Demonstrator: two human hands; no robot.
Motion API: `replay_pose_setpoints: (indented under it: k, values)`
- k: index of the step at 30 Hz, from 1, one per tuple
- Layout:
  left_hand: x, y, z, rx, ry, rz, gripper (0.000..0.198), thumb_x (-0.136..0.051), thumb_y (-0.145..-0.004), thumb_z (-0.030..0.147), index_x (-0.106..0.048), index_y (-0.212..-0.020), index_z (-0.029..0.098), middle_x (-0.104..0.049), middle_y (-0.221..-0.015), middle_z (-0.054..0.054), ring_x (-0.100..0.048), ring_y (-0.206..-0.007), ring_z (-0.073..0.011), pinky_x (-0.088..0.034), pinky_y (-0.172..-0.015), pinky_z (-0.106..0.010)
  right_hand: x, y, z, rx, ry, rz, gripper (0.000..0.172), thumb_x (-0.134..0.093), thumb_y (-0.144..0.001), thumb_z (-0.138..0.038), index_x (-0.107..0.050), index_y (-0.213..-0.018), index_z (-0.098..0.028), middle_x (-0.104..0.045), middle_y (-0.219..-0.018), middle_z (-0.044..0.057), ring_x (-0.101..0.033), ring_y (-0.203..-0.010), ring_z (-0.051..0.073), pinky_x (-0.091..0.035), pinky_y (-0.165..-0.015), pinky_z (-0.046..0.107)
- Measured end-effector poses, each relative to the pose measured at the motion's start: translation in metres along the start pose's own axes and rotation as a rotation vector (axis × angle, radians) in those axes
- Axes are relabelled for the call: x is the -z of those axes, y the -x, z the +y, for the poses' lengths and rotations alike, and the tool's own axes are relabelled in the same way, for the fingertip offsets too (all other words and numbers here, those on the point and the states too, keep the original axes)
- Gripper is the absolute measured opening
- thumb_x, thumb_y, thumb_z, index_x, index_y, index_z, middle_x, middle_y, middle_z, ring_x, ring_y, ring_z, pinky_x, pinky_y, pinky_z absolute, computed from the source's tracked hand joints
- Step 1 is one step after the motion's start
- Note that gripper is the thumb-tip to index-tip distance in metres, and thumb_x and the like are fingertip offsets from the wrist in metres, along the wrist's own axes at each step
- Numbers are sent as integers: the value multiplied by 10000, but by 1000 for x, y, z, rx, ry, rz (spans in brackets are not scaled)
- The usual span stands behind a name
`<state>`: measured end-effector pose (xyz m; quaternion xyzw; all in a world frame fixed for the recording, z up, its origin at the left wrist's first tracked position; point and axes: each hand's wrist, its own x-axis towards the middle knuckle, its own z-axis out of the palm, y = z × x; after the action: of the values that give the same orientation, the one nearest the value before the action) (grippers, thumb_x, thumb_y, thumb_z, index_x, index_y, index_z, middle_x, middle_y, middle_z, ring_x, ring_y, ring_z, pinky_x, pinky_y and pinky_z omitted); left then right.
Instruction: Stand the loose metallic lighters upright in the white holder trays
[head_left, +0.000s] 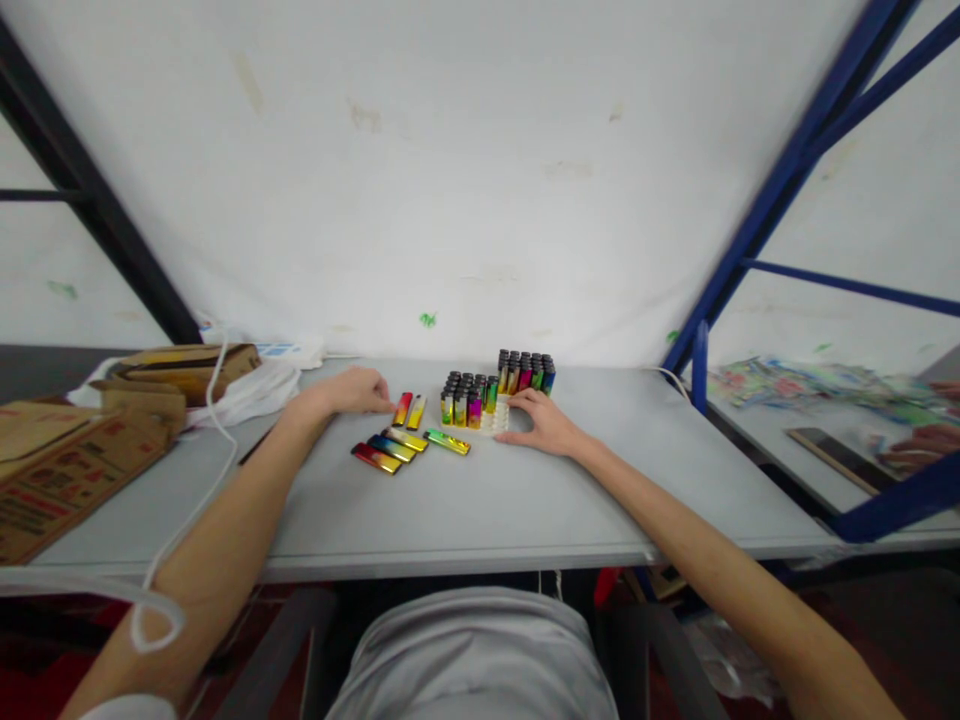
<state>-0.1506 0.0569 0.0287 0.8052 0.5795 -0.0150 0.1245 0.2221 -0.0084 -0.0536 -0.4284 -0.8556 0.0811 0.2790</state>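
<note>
My left hand is over the left part of the table, fingers curled, with the fingertips beside a red-and-yellow lighter. Whether it pinches anything is hidden. A yellow-and-white lighter lies close by. Nearer to me lie several more lighters in a slanted row, and a green-and-gold lighter to their right. My right hand holds the right end of a white slotted tray, thumb in front and fingers behind. Upright lighters with black tops fill its left part; bare slots show at the right.
Behind the tray stands another block of upright lighters. Cardboard boxes, white plastic and a white cable occupy the left side. A blue metal frame rises at right. Beyond it are a phone and another person's hand.
</note>
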Motion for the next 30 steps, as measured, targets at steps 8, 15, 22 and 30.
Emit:
replay_pose_setpoints:
  k: [8,15,22,30]
  values:
    - [-5,-5,3,18,65,143,300,-587,-726,487,-630,-584,226,-690,-597,-62,-652,-658,-235,-436,-651,-294,-1,0,1,2,15,-8,670,-782,-819,-617,-671,-1302,-165,-629,-1233,154,-609,-1177,326,-492,-1067,512]
    - [-16,-1,31,-111,43,175,301,-642,-736,514,-676,-680,221,-726,-706,-70,-664,-716,-241,-443,-658,-283,0,0,1,14,15,-5,670,-788,-819,-608,-667,-1311,-168,-627,-1227,148,-606,-1190,325,-490,-1079,511]
    - [-33,4,64,-1,-126,138,423,-552,-851,539,-744,-890,165,-762,-906,-203,-719,-857,-324,-484,-703,-330,0,0,0,21,28,0,672,-784,-829,-595,-665,-1315,-146,-628,-1226,159,-607,-1192,325,-485,-1084,507]
    - [-33,-5,64,38,-42,249,384,-504,-871,446,-726,-774,148,-756,-845,-216,-717,-849,-330,-491,-745,-351,-1,1,4,27,28,0,676,-767,-830,-625,-666,-1323,-173,-626,-1238,154,-603,-1207,333,-487,-1084,523]
